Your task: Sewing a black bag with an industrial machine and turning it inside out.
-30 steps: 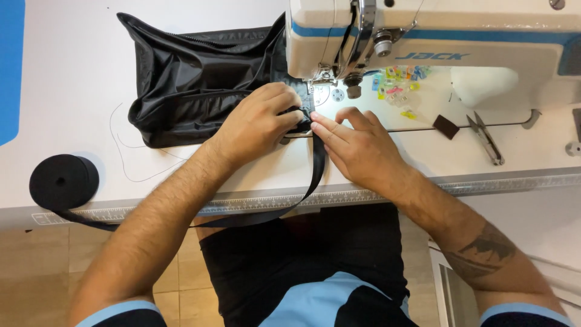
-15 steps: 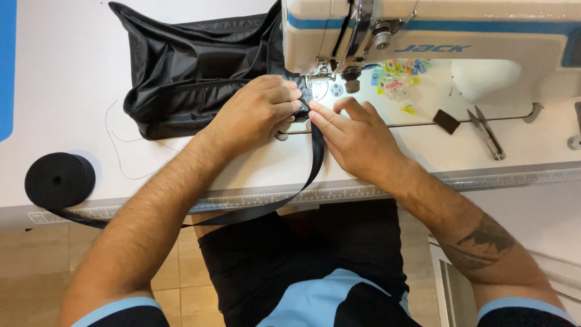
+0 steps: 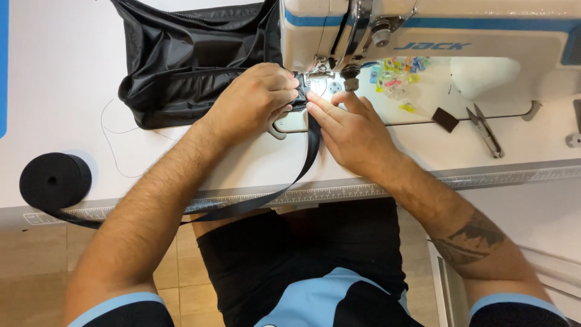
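Note:
My left hand (image 3: 257,97) is closed on the edge of a black nylon bag (image 3: 181,60), pinching it just left of the presser foot of a white sewing machine (image 3: 423,30). My right hand (image 3: 351,130) lies flat beside it, fingertips pressing a black webbing strap (image 3: 305,160) onto the machine bed under the needle. The strap runs down over the table edge and left to a black roll of webbing (image 3: 54,180).
Small coloured clips (image 3: 399,75) lie behind the needle. A black patch (image 3: 448,119) and thread snips (image 3: 487,130) rest to the right on the white table (image 3: 54,91). A ruler strip (image 3: 339,192) lines the front edge.
The view has shifted down and right a little. Both hands stay at the needle; my left hand has curled tighter on the bag edge and my right fingers have moved closer to the presser foot.

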